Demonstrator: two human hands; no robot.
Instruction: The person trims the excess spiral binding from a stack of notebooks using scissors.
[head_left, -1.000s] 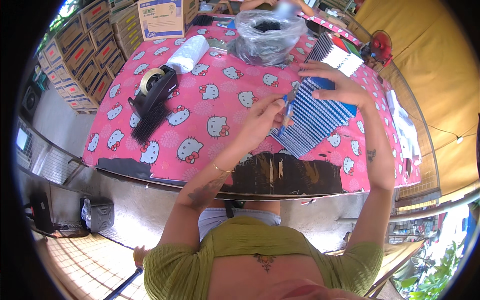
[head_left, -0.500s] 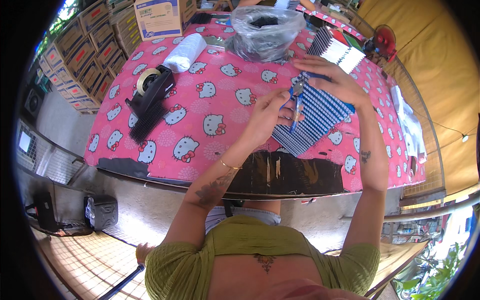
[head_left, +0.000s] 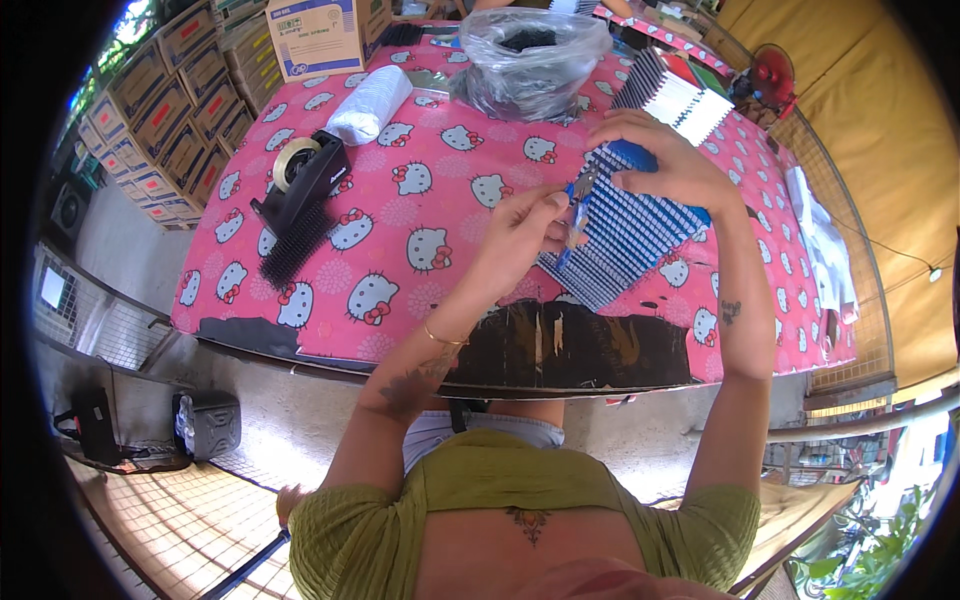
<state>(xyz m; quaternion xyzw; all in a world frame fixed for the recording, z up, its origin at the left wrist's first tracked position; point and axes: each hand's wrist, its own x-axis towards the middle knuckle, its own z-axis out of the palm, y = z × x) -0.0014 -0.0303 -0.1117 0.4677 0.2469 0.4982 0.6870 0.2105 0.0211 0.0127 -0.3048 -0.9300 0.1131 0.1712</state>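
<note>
Your left hand [head_left: 523, 240] has its thumb and fingers closed around the handles of the blue-handled pliers [head_left: 579, 208], whose long axis slants from handle ends near 7 o'clock to a nose aimed between 12 and 1 o'clock; whether the small jaws are parted, you cannot tell. The pliers are over the left side of the blue-and-white gridded sheet [head_left: 640, 240], which lies on the pink table cover [head_left: 390, 235] with one corner toward 6 o'clock and another toward 3. Your right hand [head_left: 683, 172] arches over the sheet's far side, thumb well apart from the curved fingers, blue showing between; whether the fingertips grip anything is unclear. From the pliers, the tape dispenser [head_left: 318, 183] sits at 9 o'clock and the clear plastic bag [head_left: 490, 92] between 11 and 12. Compared with half a second ago, the pliers' handle ends have swung toward 8 o'clock, your left fingers are more curled, your right thumb is further from its fingers, and the sheet lies much as before.
</note>
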